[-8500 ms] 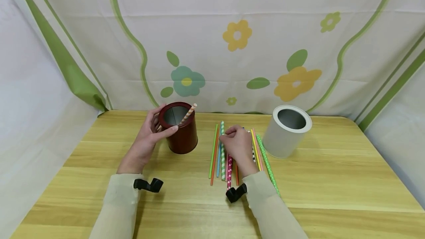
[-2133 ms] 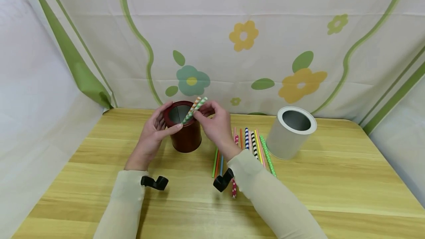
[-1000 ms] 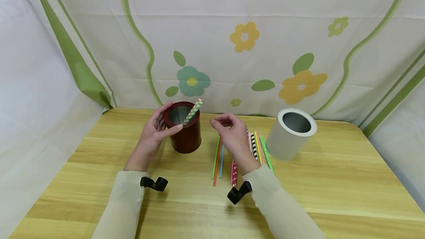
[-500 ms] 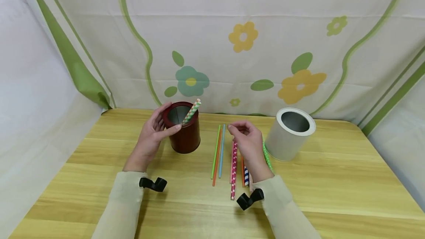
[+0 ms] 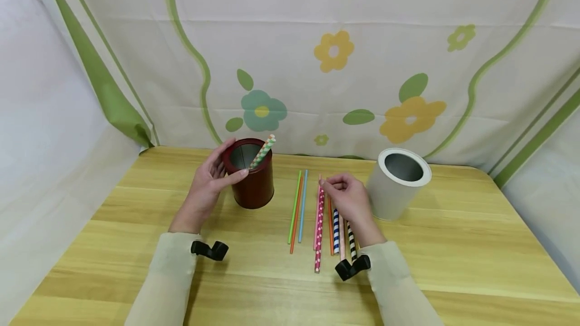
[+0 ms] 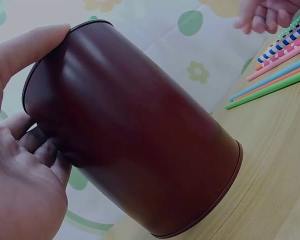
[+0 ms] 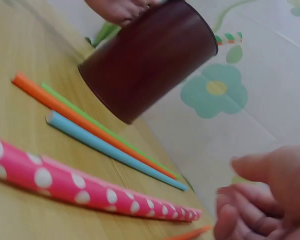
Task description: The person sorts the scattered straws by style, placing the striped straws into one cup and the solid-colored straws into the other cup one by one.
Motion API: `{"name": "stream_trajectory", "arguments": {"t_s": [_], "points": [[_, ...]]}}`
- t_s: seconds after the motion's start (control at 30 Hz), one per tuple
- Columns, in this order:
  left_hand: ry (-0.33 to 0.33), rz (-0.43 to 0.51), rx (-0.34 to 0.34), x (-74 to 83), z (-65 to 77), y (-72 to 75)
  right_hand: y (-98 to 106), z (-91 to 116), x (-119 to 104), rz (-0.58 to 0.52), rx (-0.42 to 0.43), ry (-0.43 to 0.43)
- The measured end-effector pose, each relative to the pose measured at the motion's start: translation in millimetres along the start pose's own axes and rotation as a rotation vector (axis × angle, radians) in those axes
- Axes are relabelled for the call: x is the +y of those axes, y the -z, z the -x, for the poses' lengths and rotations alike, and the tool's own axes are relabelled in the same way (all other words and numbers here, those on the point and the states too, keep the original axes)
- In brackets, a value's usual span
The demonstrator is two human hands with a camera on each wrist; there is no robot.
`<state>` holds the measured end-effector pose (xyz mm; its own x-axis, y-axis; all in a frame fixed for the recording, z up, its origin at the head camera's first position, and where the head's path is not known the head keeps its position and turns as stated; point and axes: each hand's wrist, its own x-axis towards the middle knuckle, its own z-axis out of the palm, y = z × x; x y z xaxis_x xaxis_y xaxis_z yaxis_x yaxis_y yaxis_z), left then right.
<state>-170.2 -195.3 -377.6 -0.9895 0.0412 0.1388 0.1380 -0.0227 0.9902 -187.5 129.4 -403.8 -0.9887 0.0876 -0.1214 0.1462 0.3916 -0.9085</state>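
Note:
My left hand (image 5: 197, 195) grips a dark red can (image 5: 254, 187) near its rim, thumb at the front and fingers round the left side. A green-and-white striped paper straw (image 5: 262, 153) leans in this can over an orange-striped one, mostly hidden behind it. My right hand (image 5: 351, 200) is over the row of straws, with thumb and index fingertip close to the far end of a magenta polka-dot straw (image 5: 319, 230). In the right wrist view the loosely bent fingers (image 7: 250, 210) hold nothing and stand apart from that polka-dot straw (image 7: 90, 187).
Left of the polka-dot straw lie a green straw (image 5: 293, 210), an orange straw (image 5: 296, 215) and a blue straw (image 5: 303, 208). Blue-striped (image 5: 336, 233) and black-striped (image 5: 351, 243) straws lie partly under the right hand. A white can (image 5: 390, 195) stands to the right on the wooden table.
My right hand has placed the green-striped straw in the red can, let go, and moved back right over the straws to the polka-dot one. The left hand keeps its grip.

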Motion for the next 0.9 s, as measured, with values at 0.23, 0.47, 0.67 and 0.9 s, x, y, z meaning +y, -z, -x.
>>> {"name": "stream_trajectory", "arguments": {"t_s": [0.23,0.47,0.67,0.9], "points": [[0.002,0.011,-0.002,0.1,-0.6,-0.6,6.8,-2.2,2.7,0.156,-0.058,-0.018],[0.012,0.006,-0.006,2.4,-0.2,-0.6,1.0,0.4,3.5,0.295,-0.036,0.056],[0.029,0.01,-0.008,4.8,0.9,-0.5,-5.9,3.6,3.5,0.368,-0.012,0.076],[0.024,0.013,-0.006,4.9,0.6,-1.7,-10.4,6.6,3.4,0.494,-0.004,0.092]]}}
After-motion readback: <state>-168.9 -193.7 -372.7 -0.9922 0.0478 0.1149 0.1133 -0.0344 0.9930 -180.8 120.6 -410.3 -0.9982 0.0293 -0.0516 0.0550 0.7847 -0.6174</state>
